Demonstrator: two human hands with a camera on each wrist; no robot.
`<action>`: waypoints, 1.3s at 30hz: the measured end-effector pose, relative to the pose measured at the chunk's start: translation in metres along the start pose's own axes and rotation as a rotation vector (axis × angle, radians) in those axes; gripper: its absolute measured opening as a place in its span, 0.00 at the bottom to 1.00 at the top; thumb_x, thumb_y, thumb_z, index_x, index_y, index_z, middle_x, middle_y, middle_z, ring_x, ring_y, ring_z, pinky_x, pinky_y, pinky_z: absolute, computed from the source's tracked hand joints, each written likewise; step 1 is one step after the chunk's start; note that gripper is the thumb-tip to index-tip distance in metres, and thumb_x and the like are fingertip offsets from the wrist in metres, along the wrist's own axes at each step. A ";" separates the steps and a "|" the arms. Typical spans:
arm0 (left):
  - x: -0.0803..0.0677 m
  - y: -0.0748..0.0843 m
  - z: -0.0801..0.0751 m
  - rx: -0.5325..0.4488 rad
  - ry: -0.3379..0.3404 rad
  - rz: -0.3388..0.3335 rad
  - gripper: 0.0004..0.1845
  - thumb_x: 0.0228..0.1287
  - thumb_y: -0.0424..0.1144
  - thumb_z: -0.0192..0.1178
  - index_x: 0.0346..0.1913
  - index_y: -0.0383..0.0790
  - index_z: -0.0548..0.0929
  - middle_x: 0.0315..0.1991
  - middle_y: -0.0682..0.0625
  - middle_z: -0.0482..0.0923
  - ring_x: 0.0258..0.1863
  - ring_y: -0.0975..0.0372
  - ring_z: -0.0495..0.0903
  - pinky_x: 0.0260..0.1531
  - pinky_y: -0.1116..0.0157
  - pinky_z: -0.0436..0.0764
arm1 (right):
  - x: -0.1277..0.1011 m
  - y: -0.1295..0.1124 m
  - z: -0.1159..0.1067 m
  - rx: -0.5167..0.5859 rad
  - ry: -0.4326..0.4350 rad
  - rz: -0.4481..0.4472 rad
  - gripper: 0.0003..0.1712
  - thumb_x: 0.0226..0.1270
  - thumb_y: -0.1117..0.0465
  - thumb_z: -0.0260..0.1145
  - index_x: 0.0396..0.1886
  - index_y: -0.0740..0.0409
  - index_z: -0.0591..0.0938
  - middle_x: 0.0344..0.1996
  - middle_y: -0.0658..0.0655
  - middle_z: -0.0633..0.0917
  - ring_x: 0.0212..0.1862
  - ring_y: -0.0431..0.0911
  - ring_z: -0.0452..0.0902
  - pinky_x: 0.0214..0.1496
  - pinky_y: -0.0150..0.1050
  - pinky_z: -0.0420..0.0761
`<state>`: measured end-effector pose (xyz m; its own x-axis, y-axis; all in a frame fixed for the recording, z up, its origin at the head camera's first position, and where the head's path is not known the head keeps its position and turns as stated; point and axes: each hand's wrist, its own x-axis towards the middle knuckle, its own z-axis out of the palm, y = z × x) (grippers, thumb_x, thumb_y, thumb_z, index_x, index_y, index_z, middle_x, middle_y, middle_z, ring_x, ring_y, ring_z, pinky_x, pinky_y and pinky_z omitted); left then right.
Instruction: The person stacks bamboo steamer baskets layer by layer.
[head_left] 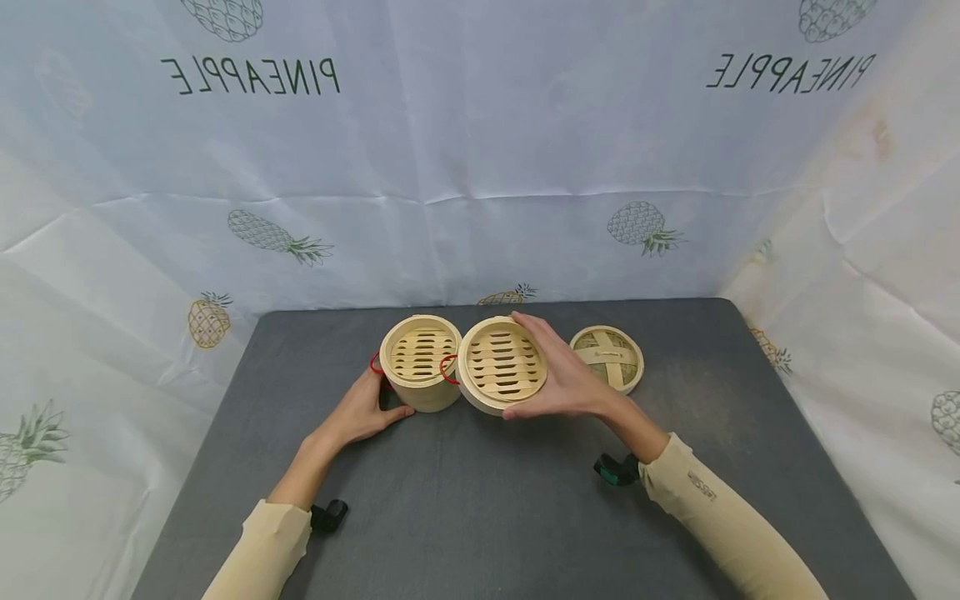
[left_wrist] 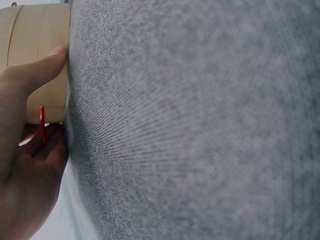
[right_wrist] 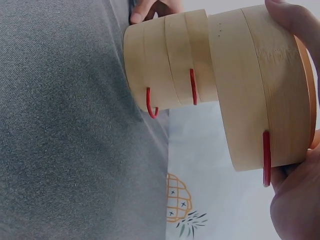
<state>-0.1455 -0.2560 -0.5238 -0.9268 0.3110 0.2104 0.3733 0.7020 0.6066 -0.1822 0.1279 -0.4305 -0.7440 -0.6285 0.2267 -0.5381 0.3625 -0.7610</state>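
Observation:
A stack of bamboo steamer tiers (head_left: 418, 360) with red wire loops stands on the grey table (head_left: 480, 517). My left hand (head_left: 378, 407) holds its base, with the thumb (left_wrist: 47, 62) pressed on the bamboo wall (left_wrist: 30, 30) and a red loop (left_wrist: 42, 125) by the palm. My right hand (head_left: 558, 377) grips a separate slatted steamer tier (head_left: 501, 365), raised off the table just right of the stack's top. In the right wrist view this tier (right_wrist: 260, 90) hangs higher than the stack (right_wrist: 165, 65), fingers (right_wrist: 295, 20) curled over its rim. A woven lid (head_left: 607, 358) lies further right.
Pineapple-print sheets (head_left: 480, 167) wall in the table at the back and both sides. The lid sits close behind my right wrist. Grey table surface stretches from the steamers to the front edge.

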 end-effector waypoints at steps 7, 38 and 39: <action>0.000 0.000 0.001 0.008 -0.005 -0.007 0.54 0.59 0.44 0.83 0.83 0.36 0.62 0.65 0.37 0.78 0.54 0.50 0.83 0.54 0.47 0.82 | 0.003 0.001 0.001 0.013 0.003 -0.016 0.79 0.46 0.37 0.90 0.91 0.42 0.51 0.84 0.59 0.62 0.79 0.58 0.68 0.74 0.69 0.72; 0.001 0.004 -0.002 0.018 -0.039 -0.073 0.57 0.60 0.44 0.83 0.85 0.38 0.58 0.66 0.37 0.77 0.56 0.50 0.82 0.58 0.46 0.81 | 0.017 -0.009 0.012 0.037 0.035 -0.051 0.80 0.44 0.46 0.93 0.91 0.40 0.51 0.85 0.57 0.61 0.80 0.56 0.66 0.77 0.68 0.71; 0.001 0.004 -0.002 0.019 -0.041 -0.073 0.57 0.60 0.44 0.83 0.85 0.38 0.58 0.66 0.37 0.77 0.56 0.50 0.82 0.58 0.45 0.81 | 0.017 -0.008 0.012 0.043 0.040 -0.052 0.80 0.43 0.46 0.93 0.91 0.41 0.51 0.85 0.57 0.61 0.80 0.56 0.66 0.77 0.68 0.70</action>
<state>-0.1453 -0.2537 -0.5195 -0.9493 0.2839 0.1347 0.3058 0.7359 0.6041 -0.1857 0.1057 -0.4278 -0.7309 -0.6178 0.2901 -0.5599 0.2996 -0.7725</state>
